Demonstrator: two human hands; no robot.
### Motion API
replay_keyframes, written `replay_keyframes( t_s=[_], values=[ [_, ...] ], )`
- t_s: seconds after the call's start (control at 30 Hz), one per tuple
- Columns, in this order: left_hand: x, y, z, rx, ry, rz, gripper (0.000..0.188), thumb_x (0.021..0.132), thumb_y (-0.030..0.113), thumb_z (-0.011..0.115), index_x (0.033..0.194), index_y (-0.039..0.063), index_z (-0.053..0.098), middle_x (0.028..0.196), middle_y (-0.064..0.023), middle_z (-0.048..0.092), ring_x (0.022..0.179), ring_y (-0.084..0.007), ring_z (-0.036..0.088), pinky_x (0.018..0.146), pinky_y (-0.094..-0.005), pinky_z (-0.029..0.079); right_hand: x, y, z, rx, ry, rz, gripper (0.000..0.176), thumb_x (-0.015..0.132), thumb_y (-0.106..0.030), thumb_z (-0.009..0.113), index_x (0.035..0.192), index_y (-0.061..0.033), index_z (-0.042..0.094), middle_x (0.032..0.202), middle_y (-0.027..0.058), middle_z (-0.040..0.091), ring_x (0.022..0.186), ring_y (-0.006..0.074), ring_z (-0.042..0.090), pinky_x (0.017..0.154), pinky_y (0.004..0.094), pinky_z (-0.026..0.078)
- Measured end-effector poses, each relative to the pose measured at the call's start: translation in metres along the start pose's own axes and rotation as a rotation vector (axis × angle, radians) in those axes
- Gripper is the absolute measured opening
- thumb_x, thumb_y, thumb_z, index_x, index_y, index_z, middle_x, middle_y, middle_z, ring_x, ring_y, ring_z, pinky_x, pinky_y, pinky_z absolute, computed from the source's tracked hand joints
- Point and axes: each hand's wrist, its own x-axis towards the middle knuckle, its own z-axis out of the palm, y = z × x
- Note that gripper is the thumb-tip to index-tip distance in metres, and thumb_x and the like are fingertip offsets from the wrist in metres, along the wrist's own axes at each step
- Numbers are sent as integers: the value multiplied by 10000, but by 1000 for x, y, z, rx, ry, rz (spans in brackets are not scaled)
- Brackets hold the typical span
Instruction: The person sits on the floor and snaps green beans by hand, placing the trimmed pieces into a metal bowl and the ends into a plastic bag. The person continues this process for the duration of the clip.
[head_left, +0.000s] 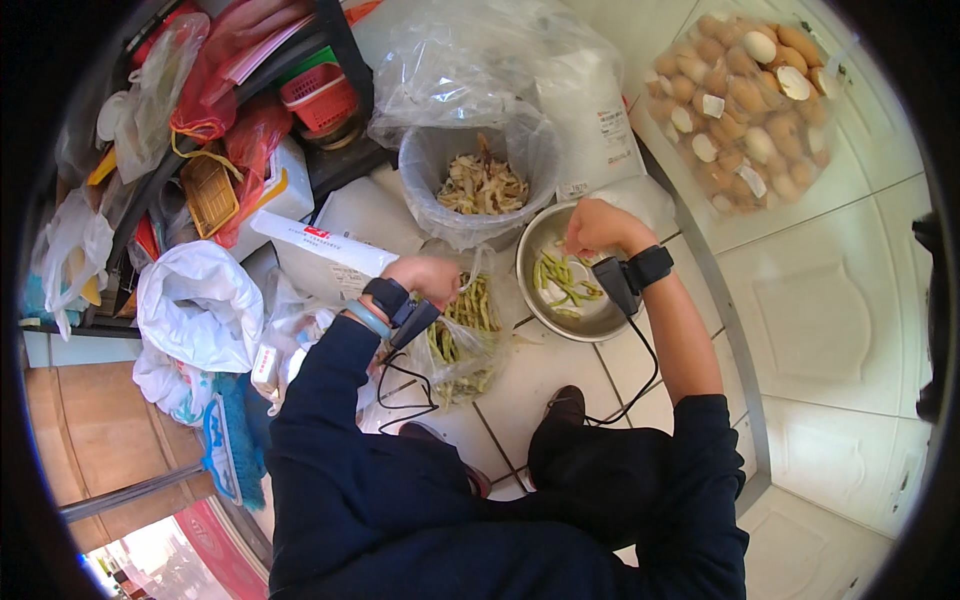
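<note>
My left hand (433, 280), blurred and with its fingers curled, is at the clear plastic bag (450, 375) of long green bean pods (469, 307) on the floor; whether it grips the bag's edge or a pod cannot be told. Over the far rim of a round metal bowl (526, 301) hangs my right hand (600, 227), its fingers bent down and their tips partly hidden. Short broken pieces of green bean (559, 276) lie in the bottom of that bowl. Both wrists wear black straps with small cabled devices.
A lined bin (417, 196) holding peelings (484, 184) stands beyond the bowl. At the upper right is a clear bag of eggshells (750, 112). Shelves with plastic baskets (322, 97), a white bag (199, 307) and a blue brush (232, 442) are on the left. Tiled floor (555, 367) shows before my shoes.
</note>
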Motion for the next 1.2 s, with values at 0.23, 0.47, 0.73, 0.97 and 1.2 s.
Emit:
replay_keyframes(
  t_s=[0.23,0.47,0.73,0.97,1.2],
  values=[
    [52,-63,56,253,374,-187,221,751,25,535,933,-64,623,884,-277,640,875,-420,629,747,-470,505,5,23,4,-316,94,14,307,619,-237,768,550,21,618,524,154,599,538,279,626,562,383,500],
    [65,-60,77,163,663,-270,299,788,118,641,1035,-36,572,993,-256,638,941,-415,618,811,-462,510,11,-3,3,-166,222,-95,304,650,-262,775,611,17,660,554,159,615,568,305,637,621,388,518],
    [68,-61,86,131,721,-269,311,749,104,685,1019,-16,586,971,-235,636,959,-405,600,827,-460,486,6,-34,5,-28,238,-162,317,698,-283,775,694,18,675,668,190,644,646,320,642,644,382,503],
    [61,-71,76,-37,680,-126,126,696,33,641,820,26,667,826,-187,665,802,-355,641,722,-411,509,6,-38,7,-7,233,-188,309,714,-270,776,723,21,671,676,186,640,647,320,627,636,385,489],
    [41,-41,52,-225,645,58,96,695,62,721,784,39,692,763,-138,682,753,-280,664,711,-365,512,4,-46,9,-7,211,-221,304,705,-274,776,736,12,677,676,180,640,656,311,634,630,386,489]
  ],
)
